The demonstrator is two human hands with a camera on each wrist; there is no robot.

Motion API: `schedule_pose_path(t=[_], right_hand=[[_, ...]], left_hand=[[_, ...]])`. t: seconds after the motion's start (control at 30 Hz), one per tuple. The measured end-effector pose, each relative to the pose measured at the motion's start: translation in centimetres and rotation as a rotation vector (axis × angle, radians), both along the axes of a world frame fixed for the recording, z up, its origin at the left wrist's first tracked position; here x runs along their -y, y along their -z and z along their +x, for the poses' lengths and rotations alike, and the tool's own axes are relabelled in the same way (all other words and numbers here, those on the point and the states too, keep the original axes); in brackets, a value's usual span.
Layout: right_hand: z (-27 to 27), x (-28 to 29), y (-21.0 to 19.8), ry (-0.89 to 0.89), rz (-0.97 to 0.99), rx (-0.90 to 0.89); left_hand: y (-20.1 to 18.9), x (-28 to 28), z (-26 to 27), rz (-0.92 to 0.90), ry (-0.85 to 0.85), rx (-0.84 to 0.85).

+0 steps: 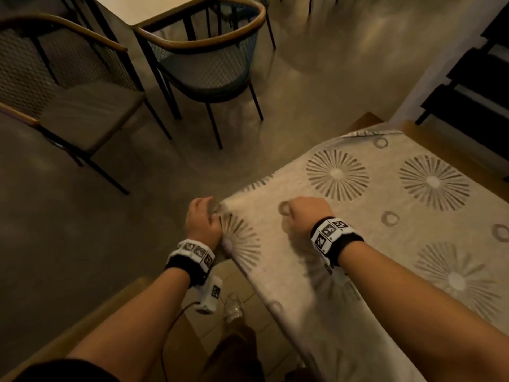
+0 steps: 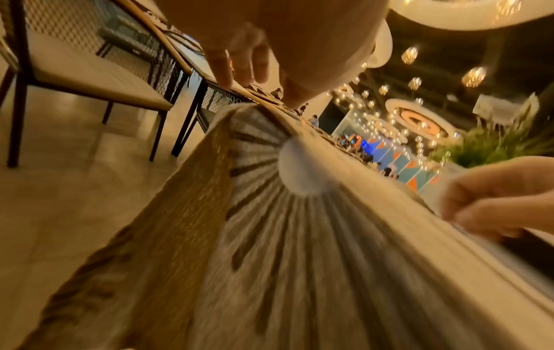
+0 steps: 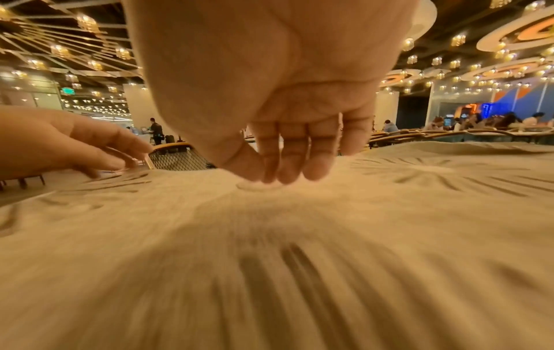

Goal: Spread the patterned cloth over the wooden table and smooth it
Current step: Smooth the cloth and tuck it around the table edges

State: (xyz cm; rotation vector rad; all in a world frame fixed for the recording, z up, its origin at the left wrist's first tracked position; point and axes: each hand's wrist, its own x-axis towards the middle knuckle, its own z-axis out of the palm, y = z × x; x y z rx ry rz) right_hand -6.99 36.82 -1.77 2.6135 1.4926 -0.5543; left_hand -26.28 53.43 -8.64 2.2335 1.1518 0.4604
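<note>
Leftmost, left hand (image 1: 202, 219) pinches the cloth (image 1: 385, 205) at the table's near-left corner edge; right hand (image 1: 305, 215), fingers curled down, fingertips (image 3: 288, 175) pressing the top. Cloth covers most of the table (image 1: 367, 119). Likely light, soft, wrinkle-prone: grab hems or corners.

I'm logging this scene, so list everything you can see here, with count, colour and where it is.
patterned cloth: one, beige with grey sunbursts and rings, spread over the table, near-left corner.
wooden table: one, brown, far corner bare.
chairs: two, dark mesh backs, wood rails, on the floor beyond.
pale table: one, behind chairs.
left hand: pinches the cloth's corner.
right hand: fingertips bunched on the cloth top.
</note>
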Motion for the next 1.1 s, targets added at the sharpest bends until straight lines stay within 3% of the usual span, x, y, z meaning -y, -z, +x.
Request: schedule_pose_path(t=[0.03, 0.1, 0.17, 0.2, 0.33, 0.43, 0.53, 0.67, 0.77, 0.9, 1.07, 1.1], right_hand=[[0.0, -2.1, 0.3, -0.040, 0.070, 0.005], [-0.2, -6.0, 1.0, -0.104, 0.161, 0.009], [-0.6, -9.6, 1.9, -0.087, 0.140, -0.054], [-0.8, -10.7, 2.4, -0.069, 0.078, -0.091], [-1.2, -13.4, 3.8, -0.084, -0.196, -0.144], [-1.1, -13.9, 4.2, -0.063, -0.194, -0.185], [-1.2, -14.6, 4.2, -0.014, -0.231, -0.240], [-1.1, -15.0, 4.8, -0.023, -0.229, -0.209], [-0.9, -15.1, 5.3, -0.008, -0.215, -0.214], [-0.7, -15.1, 5.6, 0.009, -0.190, -0.234], [-0.6, -15.0, 5.7, 0.006, -0.176, -0.231], [-0.5, -15.0, 5.6, 0.011, -0.165, -0.235]], left_hand=[[0.3, -0.9, -0.1, -0.033, -0.033, -0.029], [1.1, -2.3, -0.4, -0.333, -0.098, -0.088], [1.4, -3.5, -0.7, -0.654, -0.132, -0.017], [1.4, -3.8, -0.9, -0.730, -0.113, 0.025], [1.3, -5.9, -1.7, -0.752, 0.106, -0.056], [1.1, -6.9, -1.4, -0.763, 0.090, -0.005], [1.9, -7.4, -1.3, -0.837, 0.142, -0.067], [2.3, -7.7, -1.7, -1.139, 0.152, -0.170], [2.7, -7.8, -2.3, -1.104, 0.226, -0.183], [3.7, -7.9, -3.4, -0.940, 0.114, -0.209], [3.7, -8.5, -3.1, -0.990, -0.087, -0.112], [4.0, -8.3, -2.8, -0.977, -0.096, -0.155]])
